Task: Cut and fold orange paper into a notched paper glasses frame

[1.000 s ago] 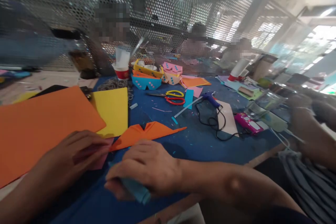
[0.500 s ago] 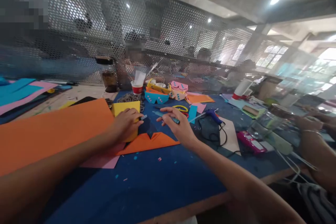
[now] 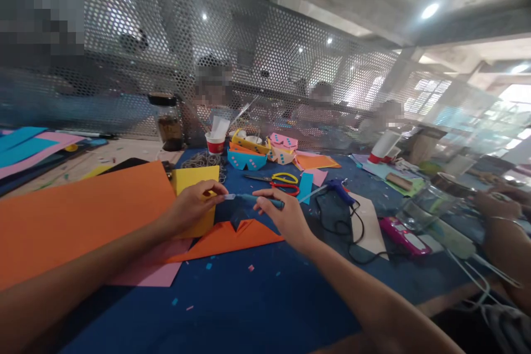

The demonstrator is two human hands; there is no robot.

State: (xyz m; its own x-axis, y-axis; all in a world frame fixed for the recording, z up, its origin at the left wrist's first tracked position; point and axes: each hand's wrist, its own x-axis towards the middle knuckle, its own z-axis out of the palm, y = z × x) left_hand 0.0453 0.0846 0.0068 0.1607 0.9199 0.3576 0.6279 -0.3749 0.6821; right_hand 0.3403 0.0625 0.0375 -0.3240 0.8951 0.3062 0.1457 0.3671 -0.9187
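My left hand point(image 3: 194, 203) pinches a small translucent cap point(image 3: 229, 197) above the yellow paper point(image 3: 199, 176). In my right hand point(image 3: 287, 217) is a slim teal pen-shaped tool point(image 3: 247, 198), its tip pointing left at the cap. The two pieces are nearly in line and very close; I cannot tell if they touch. Below them lies a folded orange paper point(image 3: 236, 240) with a notch in its upper edge. Scissors point(image 3: 284, 178) with yellow and red handles rest just beyond my right hand.
A large orange sheet point(image 3: 87, 215) covers the left side. Farther back stand decorated paper masks point(image 3: 247, 160), a red-and-white cup point(image 3: 215, 144) and a dark-lidded jar point(image 3: 169, 127). A blue glue gun point(image 3: 341, 192) with a black cord lies right. Another person's hand point(image 3: 498, 204) is by a clear jar point(image 3: 427, 204).
My hands have come closer together. The tool's tip has swung down to face the cap, and my right fingers have closed more around the tool. The view has shifted slightly.
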